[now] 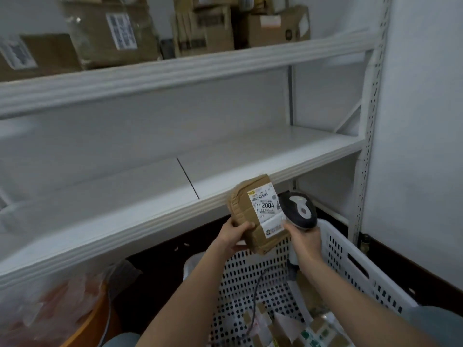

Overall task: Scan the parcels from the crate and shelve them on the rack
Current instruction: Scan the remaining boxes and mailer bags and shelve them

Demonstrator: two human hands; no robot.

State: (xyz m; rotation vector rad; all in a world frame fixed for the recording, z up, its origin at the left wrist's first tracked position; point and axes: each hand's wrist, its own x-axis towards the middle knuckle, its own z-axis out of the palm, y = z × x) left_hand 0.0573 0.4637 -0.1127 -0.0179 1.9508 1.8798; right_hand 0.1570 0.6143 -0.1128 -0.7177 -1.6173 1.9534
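While the left hand (235,232) grips the brown cardboard parcel (246,216) at its lower-left corner, long axis near upright, the right hand (304,242) curls round the black-and-grey handheld scanner (299,211), head just right of the white label (266,209). Parcel held above the far edge of the white perforated crate (350,249). Counts: one held parcel, one scanner; loose parcels in crate too blurred to count.

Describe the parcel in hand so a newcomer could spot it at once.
Find the white rack's middle shelf. In front of its edge, above the perforated white crate, the left hand grips a small brown cardboard parcel. It alone is lifted; its label reads 2004.
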